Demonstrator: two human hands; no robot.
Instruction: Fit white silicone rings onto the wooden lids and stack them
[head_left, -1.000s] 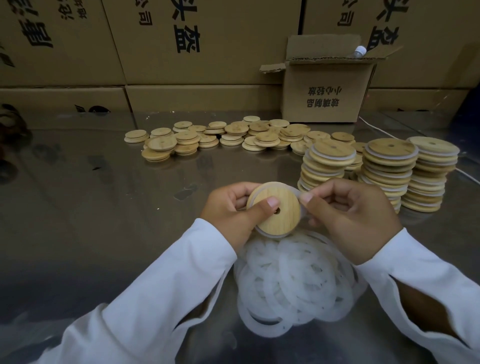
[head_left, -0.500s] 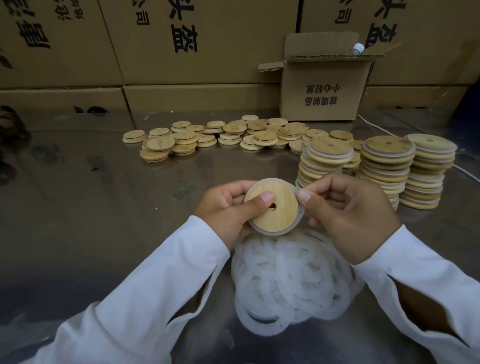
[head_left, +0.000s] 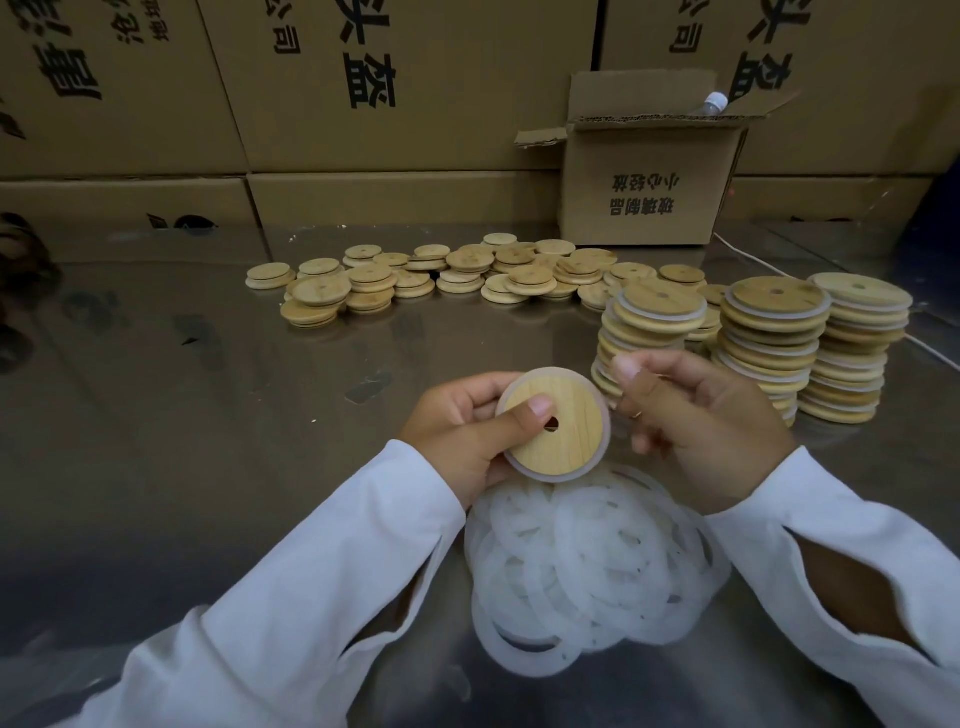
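Note:
My left hand (head_left: 457, 431) grips a round wooden lid (head_left: 563, 434) with a small hole, thumb on its face; a white silicone ring shows all round the lid's edge. To the right of the lid my right hand (head_left: 701, 421) hovers with loosely curled fingers, apart from the lid and holding nothing. Below both hands lies a heap of loose white silicone rings (head_left: 592, 566). Three stacks of ringed lids (head_left: 774, 343) stand on the right. Bare wooden lids (head_left: 441, 278) lie scattered farther back.
A shiny metal table (head_left: 197, 395) carries everything. An open small cardboard box (head_left: 644, 187) with a bottle cap showing stands at the back right. Large cardboard cartons (head_left: 389, 104) wall off the rear. A white cable (head_left: 748, 257) runs along the right.
My right hand has let go of the lid's edge and drawn away to the right. The ring now sits evenly round the lid, which my left hand alone holds.

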